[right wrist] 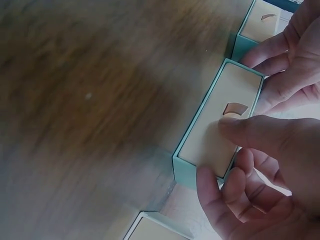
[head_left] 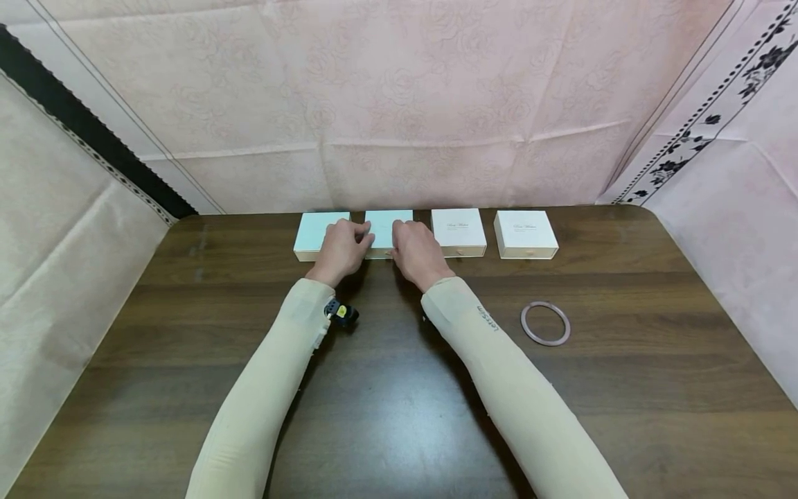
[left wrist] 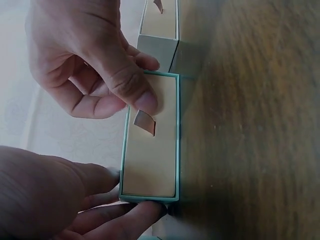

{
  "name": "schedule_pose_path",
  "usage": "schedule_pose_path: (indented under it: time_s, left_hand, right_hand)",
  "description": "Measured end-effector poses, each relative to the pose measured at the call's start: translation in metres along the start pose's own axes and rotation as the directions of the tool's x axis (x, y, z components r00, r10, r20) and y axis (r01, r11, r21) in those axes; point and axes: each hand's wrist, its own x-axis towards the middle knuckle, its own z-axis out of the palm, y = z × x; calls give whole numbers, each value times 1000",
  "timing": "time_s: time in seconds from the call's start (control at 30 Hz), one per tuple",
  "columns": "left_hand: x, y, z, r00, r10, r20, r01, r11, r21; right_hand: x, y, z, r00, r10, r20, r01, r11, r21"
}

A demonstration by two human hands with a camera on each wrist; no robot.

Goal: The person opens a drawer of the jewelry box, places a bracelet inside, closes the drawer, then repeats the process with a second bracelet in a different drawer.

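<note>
Right hand [head_left: 418, 251] is nearest the pull tab [right wrist: 236, 108] on my feed, thumb on the drawer front [right wrist: 205, 142] just beside it and fingers curled round the right end of the mint box [head_left: 383, 226], while the left hand [head_left: 341, 249] grips the left end. So the box sits smack between the 2 hands, long axis running left to right, and I've got a cloth backdrop [head_left: 399, 97] behind it all.

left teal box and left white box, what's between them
The other teal box stands between them, partly covered by the right grip. That shows in the head view.
</note>
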Motion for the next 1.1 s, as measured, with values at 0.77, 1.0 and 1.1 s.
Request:
schedule_pose_path:
  time_s: [0.77,1.0,1.1]
  left_hand:
    - [-5,4,0,996,57,-69,-54,997,52]
    - [-7,7,2,977,111,-180,-96,992,86]
    - [-8,11,4,967,129,-218,-116,991,71]
  right_hand:
    - [-16,8,-11,1000,-19,-14,20,999,25]
    - [-22,12,-20,1000,-16,-14,17,999,49]
    - [-25,15,-24,999,-8,-33,10,998,57]
